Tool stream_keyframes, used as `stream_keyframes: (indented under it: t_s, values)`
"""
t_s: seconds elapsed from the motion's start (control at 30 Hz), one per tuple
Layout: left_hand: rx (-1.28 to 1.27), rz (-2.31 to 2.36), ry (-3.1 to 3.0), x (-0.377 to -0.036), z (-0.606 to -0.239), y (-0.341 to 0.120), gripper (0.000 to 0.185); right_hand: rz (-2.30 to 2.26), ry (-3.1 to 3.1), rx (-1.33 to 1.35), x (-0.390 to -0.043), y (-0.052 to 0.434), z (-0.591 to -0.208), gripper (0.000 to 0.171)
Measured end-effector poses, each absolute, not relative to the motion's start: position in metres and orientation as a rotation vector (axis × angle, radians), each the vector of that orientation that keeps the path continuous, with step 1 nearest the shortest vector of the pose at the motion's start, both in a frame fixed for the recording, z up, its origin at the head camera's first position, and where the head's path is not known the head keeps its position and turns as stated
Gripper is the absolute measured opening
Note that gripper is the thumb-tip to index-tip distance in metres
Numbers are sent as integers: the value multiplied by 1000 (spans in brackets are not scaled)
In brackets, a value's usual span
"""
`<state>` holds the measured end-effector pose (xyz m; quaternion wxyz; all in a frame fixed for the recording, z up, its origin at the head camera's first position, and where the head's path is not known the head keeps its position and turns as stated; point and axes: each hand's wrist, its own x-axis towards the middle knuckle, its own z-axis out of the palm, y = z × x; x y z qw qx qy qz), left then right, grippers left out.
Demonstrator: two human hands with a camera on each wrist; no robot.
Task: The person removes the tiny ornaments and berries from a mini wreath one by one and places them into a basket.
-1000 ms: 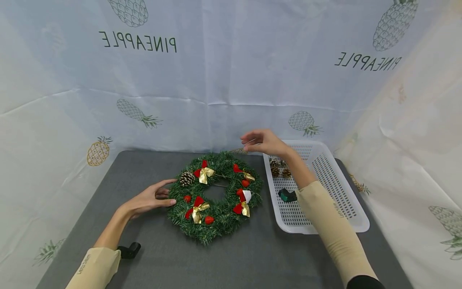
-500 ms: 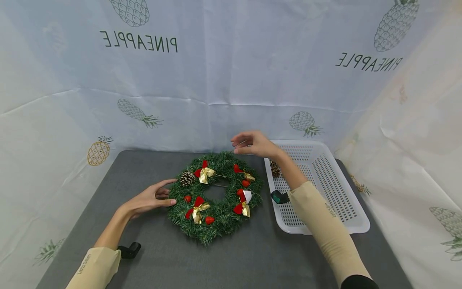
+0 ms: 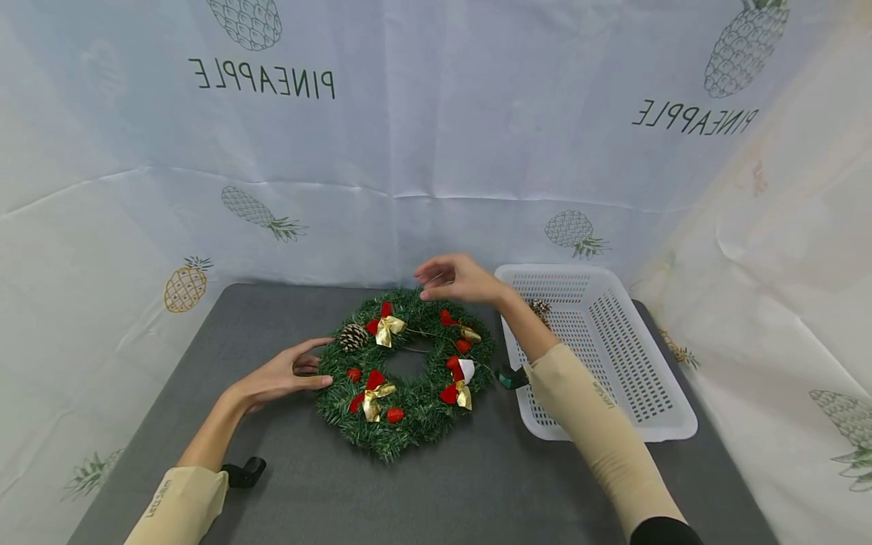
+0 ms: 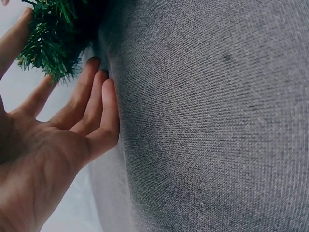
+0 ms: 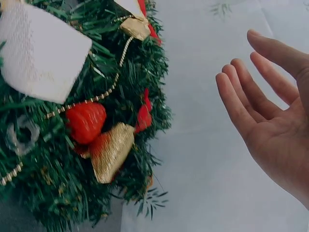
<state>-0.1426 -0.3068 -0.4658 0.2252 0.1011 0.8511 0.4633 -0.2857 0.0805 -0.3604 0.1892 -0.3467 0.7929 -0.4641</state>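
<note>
A green wreath (image 3: 402,435) lies on the grey table, dressed with red and gold bows, red berries, a pine cone (image 3: 353,337) and a small red-and-white hat (image 3: 466,369). My left hand (image 3: 289,375) is at its left edge, thumb and forefinger spread against the needles. In the left wrist view, the other fingers (image 4: 110,99) bend loosely near the grey cloth. Over the wreath's back right edge hovers my right hand (image 3: 459,278). The right wrist view shows it with relaxed fingers and nothing in them, apart from the wreath.
A white perforated basket (image 3: 664,393) stands right of the wreath, partly behind my right forearm. A few pine cones (image 3: 540,306) show in its back left part. A pineapple-printed curtain (image 3: 409,136) hangs behind the table and along both sides.
My right hand has moved left and slightly down, from beside the basket to above the wreath's back edge. The left hand and the wreath have stayed in place.
</note>
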Motion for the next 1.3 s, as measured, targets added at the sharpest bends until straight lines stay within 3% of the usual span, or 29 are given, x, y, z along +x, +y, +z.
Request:
stream_keyframes:
  t_s: [1.3]
  values:
    - [274, 1274, 2339, -143, -465, -307, 84, -1216, 2042, -1034, -264, 22, -392, 59]
